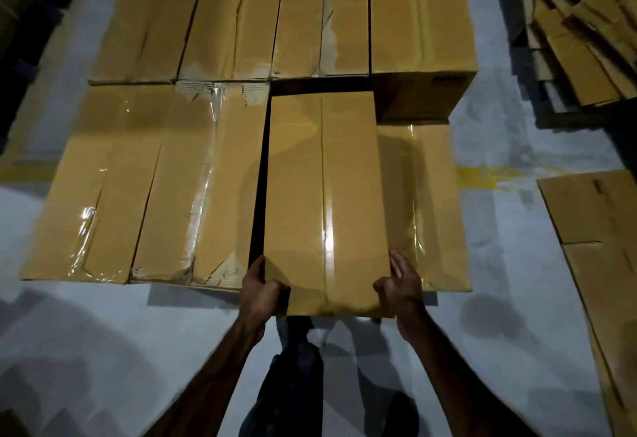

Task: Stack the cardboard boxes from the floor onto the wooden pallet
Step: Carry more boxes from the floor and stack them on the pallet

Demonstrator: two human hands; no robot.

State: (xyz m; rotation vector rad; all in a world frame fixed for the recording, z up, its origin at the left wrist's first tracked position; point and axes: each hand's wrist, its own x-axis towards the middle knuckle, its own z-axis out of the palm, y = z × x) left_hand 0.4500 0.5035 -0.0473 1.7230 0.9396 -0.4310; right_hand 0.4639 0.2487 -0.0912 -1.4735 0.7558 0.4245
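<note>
A taped brown cardboard box [320, 195] sits lengthwise in front of me, its near end held by both hands. My left hand [259, 290] grips its near left corner, thumb on top. My right hand [401, 285] grips the near right corner, fingers along the side. The box lies over a lower box [434, 212] on its right, with a dark gap to the stacked boxes [148, 188] on its left. More boxes [275, 19] form a row behind. The wooden pallet is hidden under the stack.
Flattened cardboard sheets [596, 230] lie on the grey floor at the right. A pile of folded cartons [579, 33] sits at the far right. A yellow floor mark [489, 174] shows beside the stack. My legs [300, 385] are below the box.
</note>
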